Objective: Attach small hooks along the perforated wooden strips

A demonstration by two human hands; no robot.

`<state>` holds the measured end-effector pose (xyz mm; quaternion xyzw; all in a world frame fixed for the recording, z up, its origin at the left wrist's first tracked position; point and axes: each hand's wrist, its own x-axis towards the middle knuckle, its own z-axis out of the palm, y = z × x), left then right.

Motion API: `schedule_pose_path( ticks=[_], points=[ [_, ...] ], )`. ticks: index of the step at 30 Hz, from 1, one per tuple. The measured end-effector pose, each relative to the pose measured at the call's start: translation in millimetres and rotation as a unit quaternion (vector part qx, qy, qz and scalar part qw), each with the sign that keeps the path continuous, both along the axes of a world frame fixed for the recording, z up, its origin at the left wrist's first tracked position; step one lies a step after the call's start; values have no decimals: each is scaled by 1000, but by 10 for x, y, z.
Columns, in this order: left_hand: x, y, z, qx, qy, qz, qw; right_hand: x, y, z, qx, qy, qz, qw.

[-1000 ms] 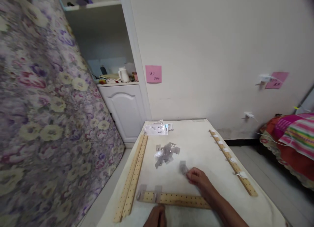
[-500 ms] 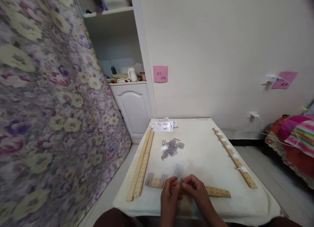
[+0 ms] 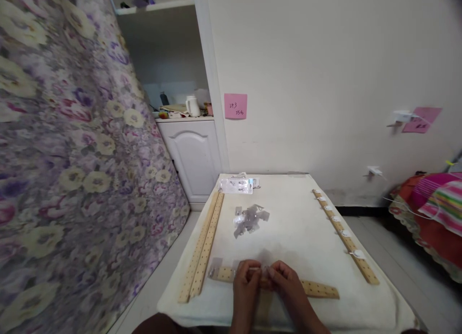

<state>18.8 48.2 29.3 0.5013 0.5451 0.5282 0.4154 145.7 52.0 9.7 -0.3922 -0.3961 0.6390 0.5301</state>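
My left hand [image 3: 246, 279] and my right hand [image 3: 284, 281] meet at the near edge of the white table [image 3: 299, 228]. Both are closed in a pinch on a small clear plastic piece [image 3: 264, 271] held between the fingertips. They hover over a perforated wooden strip [image 3: 317, 289] that lies crosswise, with clear pieces stuck at its left end [image 3: 215, 271]. A loose heap of clear plastic pieces [image 3: 249, 218] lies in the middle of the table, beyond my hands.
Two wooden strips [image 3: 202, 247] lie side by side along the table's left edge. Another strip with white clips [image 3: 344, 235] runs along the right. A clear packet [image 3: 236, 185] sits at the far edge. A floral mattress [image 3: 65, 156] leans left; bedding [image 3: 429, 213] lies right.
A second ago my right hand reached out to a clear piece on the table and my left hand was low by the strip. Both hands have since come together holding the piece.
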Motion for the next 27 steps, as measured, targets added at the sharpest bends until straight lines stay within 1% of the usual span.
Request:
schedule_pose_path(
  ticks=[3, 6, 8, 9, 11, 13, 15, 18, 21, 22, 23, 24, 26, 27],
  points=[
    [22, 28, 13, 16, 4, 11, 1000, -10, -3, -40, -30, 57, 8, 998],
    [19, 49, 13, 37, 51, 43, 997, 48, 6, 0, -22, 63, -11, 998],
    [6, 49, 12, 54, 84, 54, 994, 146, 67, 51, -1, 33, -45, 998],
    [-1, 45, 11, 57, 92, 55, 993, 210, 122, 73, 11, 2, -65, 998],
    [-11, 25, 12, 55, 90, 58, 993, 351, 282, 95, 35, -105, -100, 989],
    [-15, -1, 11, 44, 62, 65, 995, 480, 479, 74, 64, -248, -132, 958],
    [-18, -30, 6, 23, 12, 72, 997, 577, 664, 19, 75, -355, -136, 922],
    [-40, -74, -9, -7, -60, 81, 995, 669, 815, -72, 92, -436, -119, 887],
    [-80, -118, -37, -14, -87, 88, 992, 707, 763, -89, 109, -470, -157, 862],
    [-91, -133, -54, -15, -93, 87, 992, 697, 708, -75, 109, -467, -167, 861],
    [-98, -147, -74, -16, -102, 85, 991, 672, 642, -57, 105, -452, -161, 871],
    [-99, -162, -99, -17, -114, 81, 990, 628, 570, -39, 100, -424, -133, 890],
    [-85, -195, -161, -18, -135, 73, 988, 495, 428, -22, 74, -339, -13, 938],
    [-71, -216, -196, -19, -141, 69, 987, 416, 366, -29, 59, -303, 35, 951]
  ],
)
